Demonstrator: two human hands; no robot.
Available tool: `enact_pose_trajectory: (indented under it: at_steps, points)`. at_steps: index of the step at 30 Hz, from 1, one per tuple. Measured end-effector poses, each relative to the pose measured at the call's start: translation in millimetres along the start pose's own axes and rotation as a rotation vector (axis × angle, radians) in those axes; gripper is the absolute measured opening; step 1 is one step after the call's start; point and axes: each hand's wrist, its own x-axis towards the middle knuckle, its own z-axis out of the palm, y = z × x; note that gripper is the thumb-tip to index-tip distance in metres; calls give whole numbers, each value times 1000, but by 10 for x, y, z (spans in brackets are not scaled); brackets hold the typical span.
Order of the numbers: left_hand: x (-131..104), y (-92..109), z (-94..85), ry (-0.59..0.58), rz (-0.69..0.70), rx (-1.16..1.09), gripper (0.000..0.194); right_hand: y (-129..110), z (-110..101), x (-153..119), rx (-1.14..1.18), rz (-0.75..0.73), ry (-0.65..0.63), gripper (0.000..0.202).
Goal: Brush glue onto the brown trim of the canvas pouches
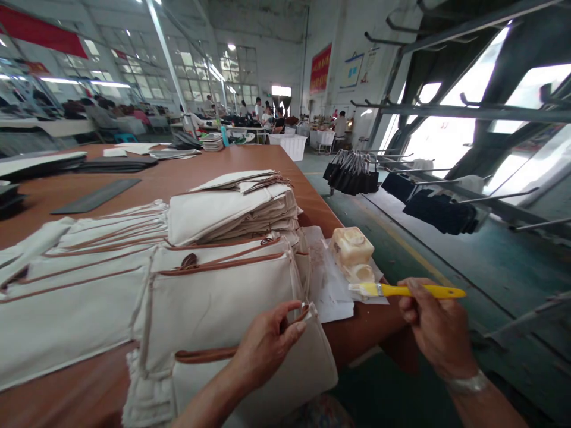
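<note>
In my right hand (437, 330) is a yellow-handled paintbrush (404, 290), held level with its pale bristles pointing left. The bristles are close to the mouth of a cream plastic bottle (352, 246), which lies on its side on white sheets (332, 297) at the table's edge. My left hand (270, 339) pinches the brown-trimmed top corner of a cream canvas pouch (307, 362) between thumb and fingers. That pouch overhangs the near edge, in front of more canvas pouches (218, 297) with brown trim. My left hand hides part of its trim.
More cream pouches (71, 309) lie in overlapping rows at left, with a folded stack (232, 208) behind. The brown tabletop (250, 157) carries dark flat pieces (96, 196). At right stands a metal rack (446, 110) with projecting arms and hanging dark pieces (350, 175). People work far behind.
</note>
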Motion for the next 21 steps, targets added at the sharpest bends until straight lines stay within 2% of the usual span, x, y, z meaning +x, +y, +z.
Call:
enact_pose_trajectory:
  at_steps: [3, 6, 9, 13, 16, 18, 21]
  points:
    - [-3, 6, 43, -69, 0, -136, 41, -277, 212, -152, 319, 132, -89, 33]
    - [-14, 30, 63, -38, -54, -182, 41, -402, 381, -277, 382, 162, -146, 32]
    - [-39, 62, 70, -52, -78, -219, 42, -385, 508, -359, 295, 118, -188, 34]
    - [-77, 85, 77, -117, -60, -246, 40, -311, 618, -357, 41, -57, -197, 41]
    - [-92, 87, 79, -132, -39, -253, 37, -316, 604, -308, -110, -192, -121, 43]
    - [-92, 89, 78, -124, -34, -228, 35, -341, 564, -307, -140, -230, -60, 40]
    - [-92, 88, 81, -79, 12, -122, 32, -375, 525, -378, -129, -230, -96, 36]
